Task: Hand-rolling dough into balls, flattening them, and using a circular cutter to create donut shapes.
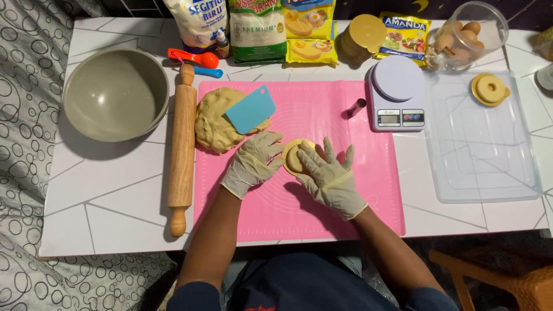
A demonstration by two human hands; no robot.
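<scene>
Nearest to the camera are the person's two forearms, which reach forward over the edge of the white tabletop (109,207) with thin grey line pattern. Both hands wear pale latex gloves and meet at the middle of the pink silicone baking mat (322,190).

Between the hands lies the small round yellow plastic mould (290,151) filled with tan dough, which rests flat on the mat. The left hand (253,164) lies at the left side of the mould, its fingers (269,141) slightly spread and touching the rim. The right hand (331,178) lies flat over the right part of the mould, its fingers (311,161) spread and pressing down on the dough; it pinches nothing.

Just behind the left hand, on the left part of the mat, sits the large lump of tan dough (216,124), and the blue plastic dough scraper (251,109) leans on top of it. Beside the mat on the left lies the long wooden rolling pin (182,150), and further left stands the grey round mixing bowl (115,95).

On the right rear part of the mat stands the small white digital kitchen scale (396,95), with a small dark metal cylinder (356,107) just beside it. Right of the mat lies the clear rectangular plastic lid (481,150), and a second yellow round mould (489,89) rests on its far corner. Along the far edge stand several food packages, a stack of yellow round lids (363,37) and the clear jar with eggs (466,34).
</scene>
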